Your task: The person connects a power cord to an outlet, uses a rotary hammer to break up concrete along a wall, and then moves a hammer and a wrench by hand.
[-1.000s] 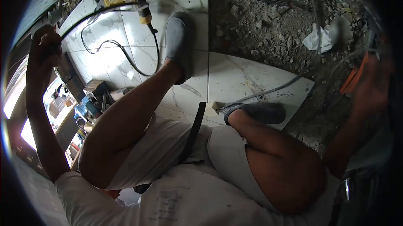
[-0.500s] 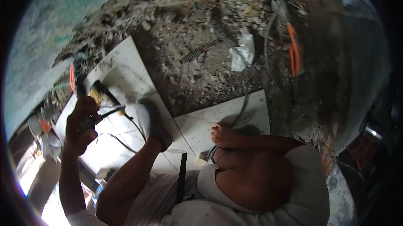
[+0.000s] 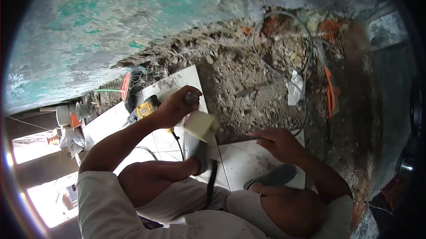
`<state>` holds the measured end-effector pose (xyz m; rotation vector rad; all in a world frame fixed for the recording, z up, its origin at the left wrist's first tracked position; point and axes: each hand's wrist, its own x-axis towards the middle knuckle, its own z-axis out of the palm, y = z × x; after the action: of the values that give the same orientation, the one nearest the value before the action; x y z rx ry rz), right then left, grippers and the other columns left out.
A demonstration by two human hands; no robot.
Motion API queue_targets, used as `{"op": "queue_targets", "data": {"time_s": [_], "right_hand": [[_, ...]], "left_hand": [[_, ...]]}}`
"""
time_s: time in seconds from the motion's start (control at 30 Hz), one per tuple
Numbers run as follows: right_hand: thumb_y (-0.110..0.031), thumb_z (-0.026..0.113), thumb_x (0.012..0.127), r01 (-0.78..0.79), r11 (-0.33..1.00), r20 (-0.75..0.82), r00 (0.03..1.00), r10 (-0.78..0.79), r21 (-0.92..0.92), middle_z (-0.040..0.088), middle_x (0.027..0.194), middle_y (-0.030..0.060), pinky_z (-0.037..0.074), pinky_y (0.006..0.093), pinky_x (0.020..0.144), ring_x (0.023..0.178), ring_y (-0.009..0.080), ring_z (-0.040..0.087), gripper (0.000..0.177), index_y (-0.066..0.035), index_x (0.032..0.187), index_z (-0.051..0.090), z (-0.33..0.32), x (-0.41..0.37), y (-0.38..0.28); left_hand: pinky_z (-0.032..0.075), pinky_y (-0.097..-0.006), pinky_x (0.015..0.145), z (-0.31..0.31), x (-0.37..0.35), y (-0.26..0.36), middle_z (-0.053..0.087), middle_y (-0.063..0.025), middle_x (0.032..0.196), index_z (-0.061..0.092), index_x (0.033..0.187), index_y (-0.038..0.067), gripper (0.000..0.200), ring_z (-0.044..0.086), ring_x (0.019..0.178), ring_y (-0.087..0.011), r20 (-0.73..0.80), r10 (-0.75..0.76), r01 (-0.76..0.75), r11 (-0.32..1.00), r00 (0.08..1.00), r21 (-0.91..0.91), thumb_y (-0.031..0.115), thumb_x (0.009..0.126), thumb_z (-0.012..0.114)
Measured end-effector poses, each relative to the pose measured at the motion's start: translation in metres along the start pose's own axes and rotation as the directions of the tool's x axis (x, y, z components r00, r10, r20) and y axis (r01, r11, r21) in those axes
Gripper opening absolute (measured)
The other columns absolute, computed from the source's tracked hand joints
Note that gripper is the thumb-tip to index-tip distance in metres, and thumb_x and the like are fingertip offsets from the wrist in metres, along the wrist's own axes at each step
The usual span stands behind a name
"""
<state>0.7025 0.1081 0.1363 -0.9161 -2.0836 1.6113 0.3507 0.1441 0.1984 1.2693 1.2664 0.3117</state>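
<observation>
Patchy green wall [image 3: 111, 39] rises at the left, yellow drill [image 3: 144, 109] lying on the tiles [image 3: 106, 126]; there's the left hand [image 3: 175, 108], closed on a dark object [image 3: 192, 98], cream box [image 3: 199, 126] just beside it, and a loose hold could send that box into the rubble [image 3: 228, 106]; hands apart, right hand [image 3: 282, 144] half-curled, grip unclear, looped cable [image 3: 284, 13] in the way, a likely snag.

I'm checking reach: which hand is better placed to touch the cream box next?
Probably the left hand, close beside the cream box, though gripping a dark object; the right hand is farther.
</observation>
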Motion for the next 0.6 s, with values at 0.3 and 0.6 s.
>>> {"op": "queue_targets", "data": {"time_s": [0.3,0.6], "right_hand": [[-0.017,0.053,0.097,-0.183,0.951,-0.311,0.915,0.258,0.25,0.042,0.065,-0.0056,0.03,0.0242,0.05,0.057,0.0032,0.035,0.026,-0.001,0.116,0.062,-0.026,0.024,-0.078],[-0.024,0.043,0.102,-0.149,0.87,-0.3,0.9,0.316,0.469,0.037,0.061,-0.0066,0.027,0.0226,0.046,0.051,0.0015,0.031,0.028,-0.002,0.115,0.055,0.023,0.066,-0.078]], "left_hand": [[0.034,-0.0221,0.051,-0.008,0.016,0.004,0.047,0.0046,0.077,0.043,0.127,0.009,0.036,0.038,0.059,-0.003,0.065,0.097,-0.082,0.978,0.993,-0.193,0.008,0.093,0.057],[0.029,-0.0223,0.049,-0.03,0.02,-0.026,0.042,0.0036,0.071,0.04,0.13,0.005,0.041,0.036,0.056,-0.0053,0.198,0.283,-0.123,0.809,0.938,-0.575,0.017,0.094,0.057]]}}
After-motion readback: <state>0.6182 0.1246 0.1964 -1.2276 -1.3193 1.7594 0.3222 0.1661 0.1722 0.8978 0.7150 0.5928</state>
